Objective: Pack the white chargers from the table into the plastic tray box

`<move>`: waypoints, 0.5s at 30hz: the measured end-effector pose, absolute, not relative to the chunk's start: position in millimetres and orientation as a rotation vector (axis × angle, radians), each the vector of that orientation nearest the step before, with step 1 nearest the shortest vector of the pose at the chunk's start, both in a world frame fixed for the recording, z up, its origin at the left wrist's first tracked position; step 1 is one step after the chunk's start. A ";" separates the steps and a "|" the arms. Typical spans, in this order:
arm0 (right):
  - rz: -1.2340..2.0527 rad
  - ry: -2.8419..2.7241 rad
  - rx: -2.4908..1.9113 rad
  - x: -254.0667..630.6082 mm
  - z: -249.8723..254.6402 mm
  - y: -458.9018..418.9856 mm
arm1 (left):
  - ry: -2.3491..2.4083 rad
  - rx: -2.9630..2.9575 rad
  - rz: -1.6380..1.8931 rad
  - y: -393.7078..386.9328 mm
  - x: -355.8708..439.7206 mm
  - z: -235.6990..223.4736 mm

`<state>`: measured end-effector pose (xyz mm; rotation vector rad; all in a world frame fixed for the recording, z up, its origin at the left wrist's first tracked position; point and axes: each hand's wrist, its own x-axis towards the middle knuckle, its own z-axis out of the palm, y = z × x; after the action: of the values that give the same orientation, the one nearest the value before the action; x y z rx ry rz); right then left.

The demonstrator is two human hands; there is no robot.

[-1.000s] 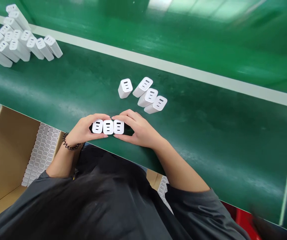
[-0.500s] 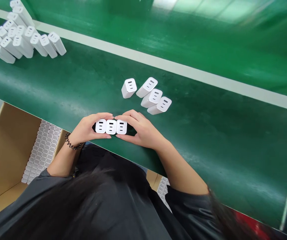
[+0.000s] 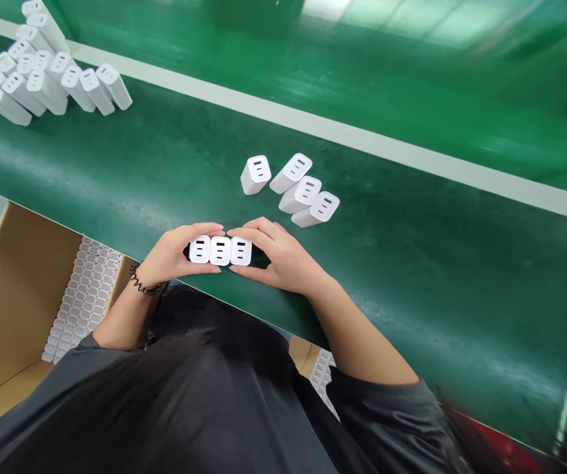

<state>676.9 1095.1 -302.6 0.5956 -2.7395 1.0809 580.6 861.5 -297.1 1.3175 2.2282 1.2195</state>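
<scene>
Three white USB chargers point(image 3: 220, 251) stand side by side in a tight row near the front edge of the green table, their port faces toward me. My left hand point(image 3: 177, 250) grips the row from the left, thumb along the near side and fingers along the far side. From the right, my right hand point(image 3: 278, 255) pinches the same row in the same way. The fingertips of both hands nearly meet at the middle charger. Just beyond my right hand stand several more white chargers point(image 3: 300, 194), one of them a little apart on the left.
A large group of white chargers point(image 3: 41, 82) stands at the far left of the table point(image 3: 411, 263). A pale strip point(image 3: 362, 138) runs along the table's far part. Below the front edge, a cardboard box point(image 3: 16, 296) sits at left beside rows of white pieces point(image 3: 80, 296).
Almost nothing differs. Both hands keep the same hold on the row of chargers; the view has shifted very slightly, and my right sleeve sits a little farther right.
</scene>
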 end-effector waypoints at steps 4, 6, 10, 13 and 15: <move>1.064 -2.726 0.606 676.7 -303.3 1095.0 | 2.225 1.315 1.216 861.8 580.7 -296.8; 1.056 -2.723 0.610 676.6 -303.4 1095.0 | 2.220 1.314 1.223 862.0 580.7 -296.6; 1.052 -2.724 0.608 676.2 -303.4 1094.6 | 2.202 1.318 1.246 861.9 581.0 -296.6; 1.060 -2.730 0.602 676.0 -303.2 1094.2 | 2.198 1.316 1.250 861.6 581.2 -297.1; 1.061 -2.730 0.604 676.1 -303.1 1094.2 | 2.193 1.323 1.249 861.4 581.0 -297.5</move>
<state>676.1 1094.2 -303.1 0.6038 -2.7295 1.0614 581.0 861.4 -297.5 1.3230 2.1931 1.2495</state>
